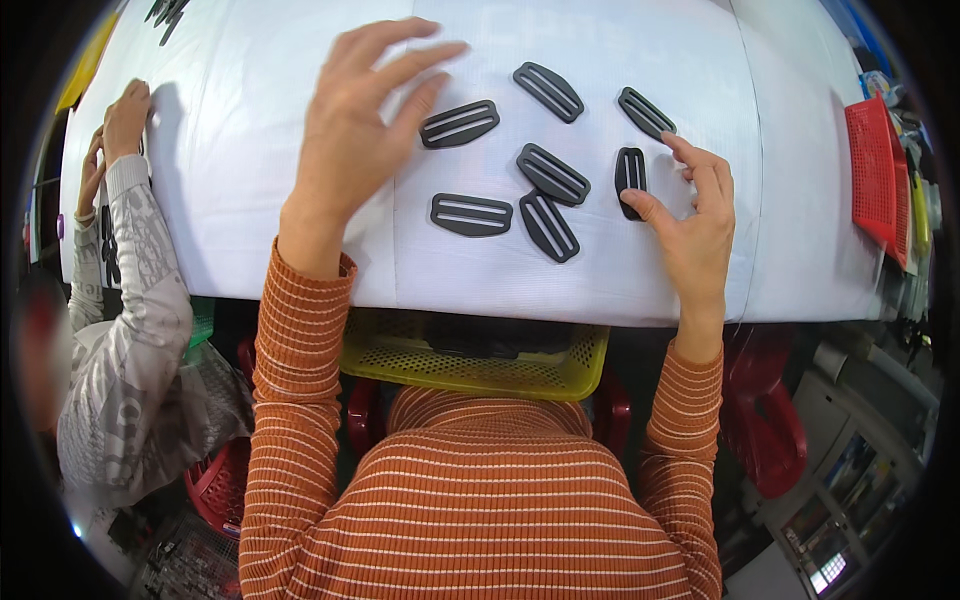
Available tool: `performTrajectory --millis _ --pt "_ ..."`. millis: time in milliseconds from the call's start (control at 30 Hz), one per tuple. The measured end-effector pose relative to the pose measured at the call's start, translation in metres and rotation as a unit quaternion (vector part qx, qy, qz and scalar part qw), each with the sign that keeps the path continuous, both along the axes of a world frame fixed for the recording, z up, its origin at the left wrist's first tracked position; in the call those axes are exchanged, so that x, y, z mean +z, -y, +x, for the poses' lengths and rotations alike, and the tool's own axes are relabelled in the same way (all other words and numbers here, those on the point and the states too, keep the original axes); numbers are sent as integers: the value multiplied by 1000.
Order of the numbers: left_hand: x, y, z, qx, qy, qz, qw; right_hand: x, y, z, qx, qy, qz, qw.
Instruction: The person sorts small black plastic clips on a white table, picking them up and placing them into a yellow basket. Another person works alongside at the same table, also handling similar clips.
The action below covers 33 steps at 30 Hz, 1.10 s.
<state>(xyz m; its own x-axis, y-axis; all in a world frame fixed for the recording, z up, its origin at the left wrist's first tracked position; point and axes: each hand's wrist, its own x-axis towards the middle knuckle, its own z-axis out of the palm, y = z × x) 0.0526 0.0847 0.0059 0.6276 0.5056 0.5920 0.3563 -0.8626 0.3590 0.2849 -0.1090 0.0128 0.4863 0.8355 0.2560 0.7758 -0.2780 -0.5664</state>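
Several black plastic strap sliders, each with long slots, lie on the white table. My left hand [360, 125] hovers at the left with its fingers spread and holds nothing; it is slightly blurred. Nearest to it is one slider [460, 124]. My right hand [703, 212] is open at the right. Its thumb rests at the lower end of an upright slider [631, 170], and its index finger reaches the end of a tilted slider [646, 112]. Between my hands, one slider [554, 174] touches another slider [549, 227]. A further slider [471, 215] and a far slider [548, 92] lie apart.
A yellow perforated basket [470, 372] with dark contents sits at my lap below the table edge. A red basket [878, 175] stands at the table's right side. To the left, a co-worker's hand [126, 120] rests on the table. More black pieces [168, 14] lie far left.
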Motion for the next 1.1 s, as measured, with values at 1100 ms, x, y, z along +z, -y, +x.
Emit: performTrajectory --millis 1100 --pt "-23 -22 -19 162 88 -39 982 -24 -64 -57 352 218 -57 908"
